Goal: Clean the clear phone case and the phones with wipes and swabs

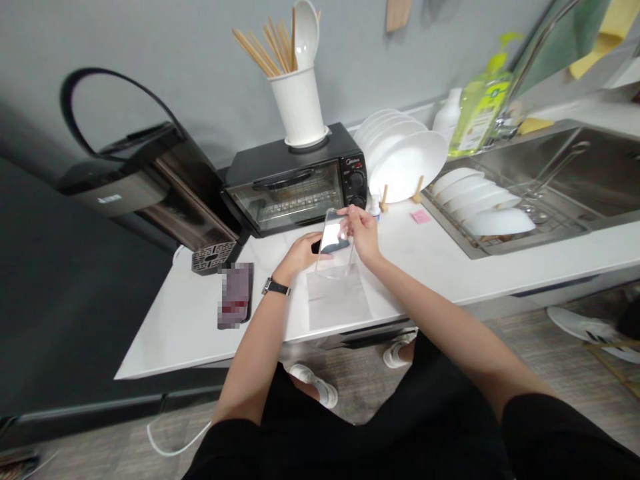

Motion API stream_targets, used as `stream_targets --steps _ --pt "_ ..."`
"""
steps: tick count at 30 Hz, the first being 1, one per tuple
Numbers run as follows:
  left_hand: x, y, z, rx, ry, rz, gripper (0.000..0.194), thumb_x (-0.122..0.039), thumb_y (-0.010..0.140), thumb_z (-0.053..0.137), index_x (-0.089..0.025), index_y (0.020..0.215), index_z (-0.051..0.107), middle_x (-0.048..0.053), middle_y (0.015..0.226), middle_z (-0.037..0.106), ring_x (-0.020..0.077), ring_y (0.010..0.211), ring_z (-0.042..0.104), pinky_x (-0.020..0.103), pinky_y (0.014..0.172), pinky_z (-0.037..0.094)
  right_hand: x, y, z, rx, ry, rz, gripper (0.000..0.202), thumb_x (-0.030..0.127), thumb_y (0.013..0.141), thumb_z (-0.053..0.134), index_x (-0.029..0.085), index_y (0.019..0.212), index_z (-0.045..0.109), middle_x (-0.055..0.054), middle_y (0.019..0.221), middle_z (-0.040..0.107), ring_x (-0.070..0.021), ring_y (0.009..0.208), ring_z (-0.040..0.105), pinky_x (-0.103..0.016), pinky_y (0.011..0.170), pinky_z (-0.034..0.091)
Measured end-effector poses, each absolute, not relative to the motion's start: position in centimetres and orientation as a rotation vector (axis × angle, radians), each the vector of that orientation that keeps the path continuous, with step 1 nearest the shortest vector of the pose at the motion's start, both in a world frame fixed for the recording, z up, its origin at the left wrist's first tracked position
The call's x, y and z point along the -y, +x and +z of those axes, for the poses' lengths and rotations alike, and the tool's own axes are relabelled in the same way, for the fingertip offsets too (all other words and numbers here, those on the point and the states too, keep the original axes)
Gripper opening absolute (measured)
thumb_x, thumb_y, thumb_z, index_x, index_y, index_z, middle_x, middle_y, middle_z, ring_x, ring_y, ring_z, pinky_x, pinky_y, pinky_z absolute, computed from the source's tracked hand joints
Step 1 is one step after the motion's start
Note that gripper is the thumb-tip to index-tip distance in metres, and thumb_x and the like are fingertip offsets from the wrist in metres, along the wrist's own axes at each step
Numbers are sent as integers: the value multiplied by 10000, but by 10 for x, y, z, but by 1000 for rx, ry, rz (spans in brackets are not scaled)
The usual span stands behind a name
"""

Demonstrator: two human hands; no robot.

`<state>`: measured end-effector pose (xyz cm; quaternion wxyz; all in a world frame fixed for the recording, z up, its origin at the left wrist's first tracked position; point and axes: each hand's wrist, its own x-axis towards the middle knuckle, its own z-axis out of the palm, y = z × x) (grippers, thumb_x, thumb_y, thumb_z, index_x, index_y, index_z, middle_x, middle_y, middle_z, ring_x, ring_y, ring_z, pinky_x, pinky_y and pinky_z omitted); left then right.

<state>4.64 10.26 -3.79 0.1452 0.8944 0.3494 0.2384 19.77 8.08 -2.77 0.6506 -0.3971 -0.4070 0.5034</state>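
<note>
My right hand (362, 232) pinches the upper right edge of a clear phone case (343, 263), which is tilted up above the counter. Behind the see-through case lies a dark, flat slab that looks like a phone (337, 246). My left hand (303, 254), with a black-strapped watch on its wrist, closes its thumb and fingers around the left end of that slab. Glare and the overlap hide whether the left thumb also touches the case. A thin translucent sheet (340, 300) lies flat on the white counter (285, 323) just below my hands.
A second phone (235, 297) lies at the left, by a dark water dispenser (165, 193). Behind my hands stands a toaster oven (295, 190) bearing a white utensil holder (300, 103). Racked plates (410, 167), a small bottle (375, 208) and a sink (565, 200) are to the right.
</note>
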Motion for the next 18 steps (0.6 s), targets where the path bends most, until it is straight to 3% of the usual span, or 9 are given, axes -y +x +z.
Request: stream_targets --steps 5,8,11,14,18 --pt "-100 38 -31 -1051 2555 746 523 -367 547 590 -184 1010 429 4 1065 461 168 1038 335 327 867 279 -65 189 -24 1000 -870 1132 342 434 718 344 150 842 488 42 567 548 -61 501 476 -192 485 338" --pt "-75 21 -14 -1153 2507 875 484 -342 687 455 -152 1109 313 29 1185 320 159 1116 199 353 915 200 -44 187 -26 1017 -882 1140 358 428 732 321 152 907 466 -10 694 582 -101 590 523 -227 527 369" --pt "-24 10 -2 -1378 2343 1035 501 -319 753 339 -210 1189 118 15 1238 205 162 1098 246 368 903 231 -18 184 -30 967 -906 1127 350 411 733 332 169 956 451 -37 788 581 -135 689 536 -259 590 395" --pt "28 12 -2 -1493 2281 952 798 -404 567 553 -303 1189 63 -22 1242 170 231 1089 255 368 881 292 7 168 -33 921 -932 1142 305 395 726 354 236 967 453 -9 827 574 -150 758 526 -290 658 410" --pt "57 9 -16 -1683 2201 940 606 -374 638 484 -381 1147 157 -24 1142 314 227 1028 344 372 843 342 26 149 -29 1023 -933 1200 265 393 740 313 341 969 435 42 896 545 -155 836 499 -328 736 403"
